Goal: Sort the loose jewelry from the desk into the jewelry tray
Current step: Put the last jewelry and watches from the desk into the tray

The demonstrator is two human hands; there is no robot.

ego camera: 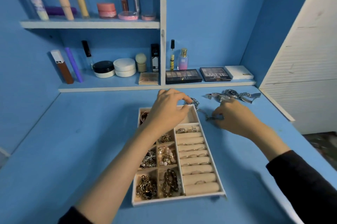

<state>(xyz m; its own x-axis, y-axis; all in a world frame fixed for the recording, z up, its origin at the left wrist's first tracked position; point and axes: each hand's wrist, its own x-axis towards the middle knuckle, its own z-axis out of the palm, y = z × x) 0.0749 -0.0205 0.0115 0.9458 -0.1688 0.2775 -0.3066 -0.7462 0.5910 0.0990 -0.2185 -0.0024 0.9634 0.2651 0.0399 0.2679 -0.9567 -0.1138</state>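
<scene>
Jewelry tray (175, 199) is set on the blue tabletop (73, 141), centre of view, long side running away from the camera. Left hand (168, 108) is held over the tray's far, wide compartment, fingers curled, with thumb and fingertips pinched on one end of a silver chain (200, 109) just past the tray's far right corner. Right hand (235, 116) is lowered to the tabletop just right of the tray, fingers curled and pinched on the chain's other end. The chain is stretched between both hands, outside the tray and beside its far right wall; whether the middle links touch the tabletop cannot be told.

Tray contents:
- A bangle (145, 115) is seen at the far left, partly hidden by the left wrist.
- Ring rolls (195, 158) are seen down the right column, with several rings slotted in.
- Pearl pieces (165, 154) are seen in a middle cell.
- Gold chains (145, 187) are seen in the near left cell.
- A dark beaded bracelet (170, 182) is seen in the cell beside the gold chains.

Silver watches (231, 95) are left loose on the tabletop behind the right hand, close to its knuckles. Eyeshadow palettes (183, 76) and other cosmetics are lined up on the lower shelf (109, 87) behind.
</scene>
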